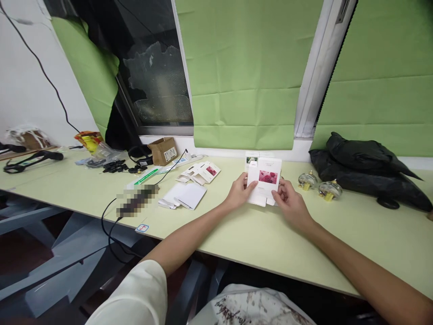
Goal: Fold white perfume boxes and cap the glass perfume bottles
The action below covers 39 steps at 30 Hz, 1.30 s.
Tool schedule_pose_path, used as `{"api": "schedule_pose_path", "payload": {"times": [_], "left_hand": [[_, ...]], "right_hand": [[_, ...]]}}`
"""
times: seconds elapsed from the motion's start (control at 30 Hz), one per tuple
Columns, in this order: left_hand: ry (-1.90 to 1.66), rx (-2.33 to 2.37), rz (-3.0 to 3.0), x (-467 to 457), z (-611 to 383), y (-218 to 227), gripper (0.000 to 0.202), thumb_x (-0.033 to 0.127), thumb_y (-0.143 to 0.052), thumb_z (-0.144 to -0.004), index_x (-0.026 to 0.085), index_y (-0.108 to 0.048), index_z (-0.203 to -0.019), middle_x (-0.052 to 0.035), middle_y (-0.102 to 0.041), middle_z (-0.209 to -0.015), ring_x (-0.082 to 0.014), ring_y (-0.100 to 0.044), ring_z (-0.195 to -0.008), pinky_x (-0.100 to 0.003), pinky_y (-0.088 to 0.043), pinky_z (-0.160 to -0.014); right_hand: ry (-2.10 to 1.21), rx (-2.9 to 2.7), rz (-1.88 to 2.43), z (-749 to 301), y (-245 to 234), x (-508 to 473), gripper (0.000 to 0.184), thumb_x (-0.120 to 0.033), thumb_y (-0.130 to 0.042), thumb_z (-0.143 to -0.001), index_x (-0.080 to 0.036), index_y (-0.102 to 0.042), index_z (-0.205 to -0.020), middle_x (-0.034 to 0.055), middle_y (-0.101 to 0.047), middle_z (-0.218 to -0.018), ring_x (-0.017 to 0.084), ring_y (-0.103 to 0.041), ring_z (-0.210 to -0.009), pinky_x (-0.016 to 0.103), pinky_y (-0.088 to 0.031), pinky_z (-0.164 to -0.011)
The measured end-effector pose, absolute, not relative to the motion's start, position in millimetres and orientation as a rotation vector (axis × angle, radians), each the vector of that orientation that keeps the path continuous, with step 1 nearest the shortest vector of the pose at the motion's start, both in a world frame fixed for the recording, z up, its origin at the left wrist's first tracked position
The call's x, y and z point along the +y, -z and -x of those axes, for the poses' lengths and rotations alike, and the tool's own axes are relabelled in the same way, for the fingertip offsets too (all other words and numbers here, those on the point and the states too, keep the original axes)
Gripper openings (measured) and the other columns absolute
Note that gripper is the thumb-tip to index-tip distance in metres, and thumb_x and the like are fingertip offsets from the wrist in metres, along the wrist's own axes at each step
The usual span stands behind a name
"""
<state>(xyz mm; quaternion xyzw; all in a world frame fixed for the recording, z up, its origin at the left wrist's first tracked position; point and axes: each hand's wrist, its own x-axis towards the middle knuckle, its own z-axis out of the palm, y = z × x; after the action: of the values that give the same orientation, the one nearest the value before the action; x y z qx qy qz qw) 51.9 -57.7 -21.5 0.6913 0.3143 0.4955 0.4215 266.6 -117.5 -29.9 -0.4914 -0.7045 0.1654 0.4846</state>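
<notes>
Both my hands hold a flat white carton (264, 180) with a pink flower picture, tilted up just above the pale green table (257, 234). My left hand (239, 192) pinches its left edge, thumb on the front. My right hand (290, 201) grips its lower right corner, fingers curled. Behind the carton stands a small white box (252, 160) with a green picture.
Flat white cartons (184, 195) and more printed ones (200, 173) lie to the left. Two round glass bottles with gold caps (320, 185) sit on the right beside a black bag (368, 169). A brown cardboard box (163, 150), cables and clutter fill the far left.
</notes>
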Motion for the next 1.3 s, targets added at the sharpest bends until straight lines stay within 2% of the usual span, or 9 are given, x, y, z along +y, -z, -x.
{"api": "schedule_pose_path", "payload": {"times": [0.17, 0.33, 0.43, 0.63, 0.7, 0.8, 0.87, 1.07, 1.3], "left_hand": [[-1.233, 0.905, -1.871, -51, -45, 19, 0.046, 0.054, -0.059, -0.098, 0.021, -0.054, -0.130, -0.0084, -0.074, -0.112, -0.0213, -0.070, -0.095, -0.030, -0.052, -0.076], [-1.247, 1.064, -1.938, -42, -40, 17, 0.053, 0.054, -0.058, -0.097, 0.022, -0.044, -0.137, 0.0000, -0.064, -0.087, -0.0162, -0.061, -0.073, -0.026, -0.044, -0.064], [-1.231, 1.069, -1.959, -39, -35, 9, 0.052, 0.053, -0.057, -0.098, 0.023, -0.041, -0.137, -0.0001, -0.062, -0.088, -0.0159, -0.059, -0.071, -0.026, -0.043, -0.063], [-1.189, 1.268, -2.119, -22, -7, -13, 0.044, 0.042, -0.063, -0.094, 0.023, -0.049, -0.132, -0.0049, -0.067, -0.095, -0.0222, -0.065, -0.081, -0.030, -0.048, -0.070], [-1.029, 1.443, -2.220, -13, 8, -17, 0.037, 0.038, -0.060, -0.096, 0.023, -0.050, -0.129, -0.0061, -0.069, -0.093, -0.0248, -0.067, -0.083, -0.033, -0.050, -0.073], [-0.712, 1.814, -2.415, -1, 30, -22, 0.035, 0.037, -0.051, -0.102, 0.024, -0.047, -0.134, -0.0116, -0.072, -0.112, -0.0273, -0.069, -0.098, -0.035, -0.050, -0.082], [-0.616, 1.956, -2.426, 6, 43, -26, 0.036, 0.035, -0.051, -0.102, 0.022, -0.046, -0.136, -0.0159, -0.070, -0.121, -0.0301, -0.068, -0.107, -0.037, -0.048, -0.087], [-0.396, 2.294, -2.371, 17, 69, -28, 0.035, 0.028, -0.051, -0.099, 0.010, -0.052, -0.129, -0.0278, -0.063, -0.128, -0.0406, -0.059, -0.121, -0.051, -0.039, -0.101], [-0.288, 2.505, -2.354, 20, 76, -18, 0.035, 0.020, -0.045, -0.097, 0.010, -0.053, -0.130, -0.0277, -0.059, -0.131, -0.0393, -0.052, -0.123, -0.051, -0.034, -0.103]], "right_hand": [[-0.401, -1.777, 1.197, -267, 31, -115, 0.041, -0.046, -0.050, -0.102, -0.026, -0.052, -0.137, 0.0001, -0.060, -0.083, 0.017, -0.052, -0.064, 0.032, -0.042, -0.063], [-0.418, -1.804, 1.206, -267, 34, -112, 0.045, -0.045, -0.050, -0.101, -0.027, -0.054, -0.142, 0.0014, -0.069, -0.089, 0.017, -0.054, -0.062, 0.032, -0.042, -0.062], [-0.429, -1.829, 1.217, -266, 33, -113, 0.047, -0.044, -0.048, -0.101, -0.027, -0.053, -0.145, 0.0016, -0.070, -0.090, 0.017, -0.054, -0.062, 0.032, -0.042, -0.062], [-0.359, -1.841, 1.252, -266, 32, -114, 0.048, -0.044, -0.047, -0.101, -0.027, -0.052, -0.146, 0.0022, -0.070, -0.092, 0.018, -0.057, -0.064, 0.033, -0.045, -0.067], [-0.348, -1.840, 1.263, -266, 32, -113, 0.047, -0.043, -0.047, -0.101, -0.028, -0.052, -0.145, 0.0012, -0.070, -0.092, 0.018, -0.058, -0.064, 0.033, -0.044, -0.067], [-0.351, -1.846, 1.272, -266, 33, -112, 0.044, -0.042, -0.047, -0.101, -0.029, -0.053, -0.142, 0.0002, -0.069, -0.091, 0.018, -0.059, -0.065, 0.033, -0.044, -0.069], [-0.362, -1.854, 1.275, -266, 33, -112, 0.042, -0.042, -0.047, -0.102, -0.029, -0.053, -0.141, 0.0000, -0.068, -0.091, 0.018, -0.059, -0.066, 0.033, -0.045, -0.070], [-0.364, -1.861, 1.289, -266, 33, -113, 0.039, -0.044, -0.046, -0.102, -0.029, -0.055, -0.137, 0.0001, -0.068, -0.088, 0.019, -0.060, -0.065, 0.034, -0.045, -0.068], [-0.299, -1.848, 1.320, -268, 33, -111, 0.036, -0.042, -0.045, -0.102, -0.029, -0.057, -0.133, 0.0009, -0.069, -0.089, 0.019, -0.060, -0.067, 0.034, -0.045, -0.070]]}}
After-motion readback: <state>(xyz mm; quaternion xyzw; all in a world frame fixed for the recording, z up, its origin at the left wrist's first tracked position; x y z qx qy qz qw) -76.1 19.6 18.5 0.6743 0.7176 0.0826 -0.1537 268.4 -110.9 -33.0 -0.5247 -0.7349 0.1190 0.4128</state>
